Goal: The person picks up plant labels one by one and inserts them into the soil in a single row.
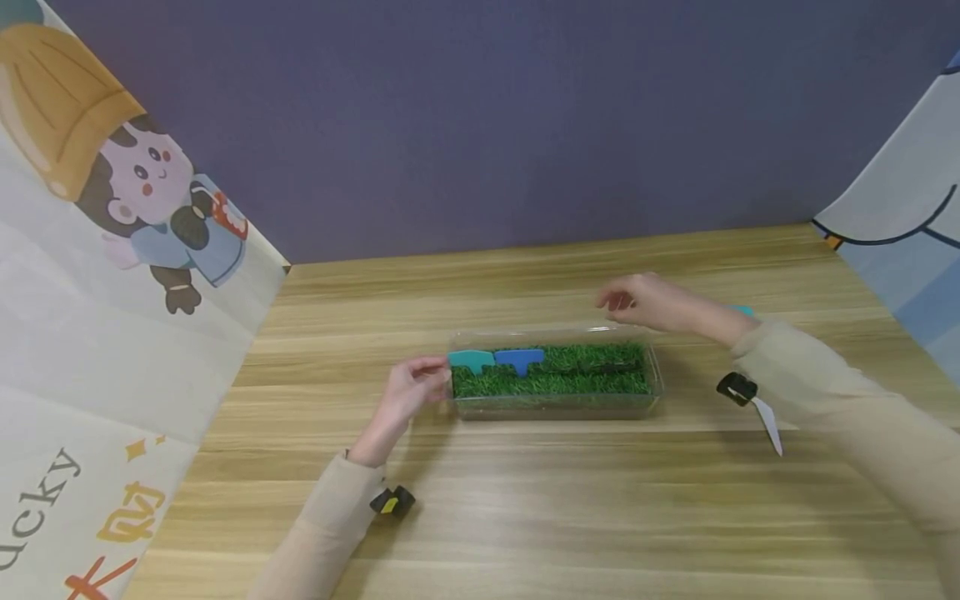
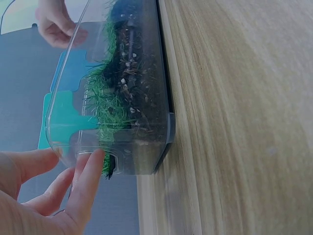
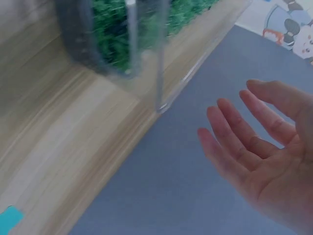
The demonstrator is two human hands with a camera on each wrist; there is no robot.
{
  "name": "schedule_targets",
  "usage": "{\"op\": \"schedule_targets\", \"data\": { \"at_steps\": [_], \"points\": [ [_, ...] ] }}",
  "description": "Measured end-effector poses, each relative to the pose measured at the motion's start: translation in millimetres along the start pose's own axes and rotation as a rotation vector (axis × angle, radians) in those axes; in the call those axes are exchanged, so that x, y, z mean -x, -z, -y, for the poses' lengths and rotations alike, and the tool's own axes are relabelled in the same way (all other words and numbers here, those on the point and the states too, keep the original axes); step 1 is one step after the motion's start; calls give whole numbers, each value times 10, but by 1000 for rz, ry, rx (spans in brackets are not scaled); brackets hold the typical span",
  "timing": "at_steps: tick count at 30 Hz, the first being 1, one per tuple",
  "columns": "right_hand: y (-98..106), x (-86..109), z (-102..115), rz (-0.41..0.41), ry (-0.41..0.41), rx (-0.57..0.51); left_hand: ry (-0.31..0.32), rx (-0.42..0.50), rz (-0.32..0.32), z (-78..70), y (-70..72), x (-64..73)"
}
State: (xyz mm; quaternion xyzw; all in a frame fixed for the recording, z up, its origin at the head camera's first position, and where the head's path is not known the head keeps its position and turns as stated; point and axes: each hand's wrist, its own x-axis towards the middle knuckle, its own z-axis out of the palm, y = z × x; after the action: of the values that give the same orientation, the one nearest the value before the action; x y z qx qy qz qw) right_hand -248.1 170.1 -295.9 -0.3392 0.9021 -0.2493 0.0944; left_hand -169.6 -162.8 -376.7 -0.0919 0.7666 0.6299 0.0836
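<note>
A clear plastic box (image 1: 555, 407) holds green grass (image 1: 592, 383) over dark soil (image 2: 134, 83). Two T-shaped plant labels stand in the grass at its left part: a teal label (image 1: 471, 360) at the end and a blue label (image 1: 519, 358) beside it. My left hand (image 1: 408, 390) is at the box's left end; in the left wrist view its thumb lies by the rim near the teal label and its fairly straight fingers rest against the end wall. My right hand (image 1: 637, 300) hovers past the box's far right edge, fingers loosely bent, nothing in it.
Another teal piece (image 1: 742, 310) lies on the wooden table (image 1: 525, 500) behind the right forearm, partly hidden; the right wrist view also catches it. A dark wall (image 1: 525, 125) rises behind the table, with printed panels left and right. Black wrist gear hangs at both sleeves.
</note>
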Motion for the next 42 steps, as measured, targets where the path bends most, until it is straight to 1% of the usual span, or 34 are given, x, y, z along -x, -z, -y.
{"op": "schedule_targets", "data": {
  "at_steps": [7,13,16,22,29,34,42],
  "points": [
    [17,82,-147,-21,-21,1,6,1,-3,-4,1,7],
    [23,131,-287,-33,-63,-4,13,2,-2,-4,5,10],
    [27,146,-366,-37,-81,-4,23,8,-3,-5,6,9],
    [36,175,-504,-46,-126,8,22,13,-6,-7,0,5],
    [24,185,-670,-54,-138,-7,24,9,-2,-10,5,14],
    [21,192,-797,-47,-175,-20,30,8,-2,-10,8,24],
    [35,224,-967,-60,-166,8,13,8,1,-4,7,11]
  ]
}}
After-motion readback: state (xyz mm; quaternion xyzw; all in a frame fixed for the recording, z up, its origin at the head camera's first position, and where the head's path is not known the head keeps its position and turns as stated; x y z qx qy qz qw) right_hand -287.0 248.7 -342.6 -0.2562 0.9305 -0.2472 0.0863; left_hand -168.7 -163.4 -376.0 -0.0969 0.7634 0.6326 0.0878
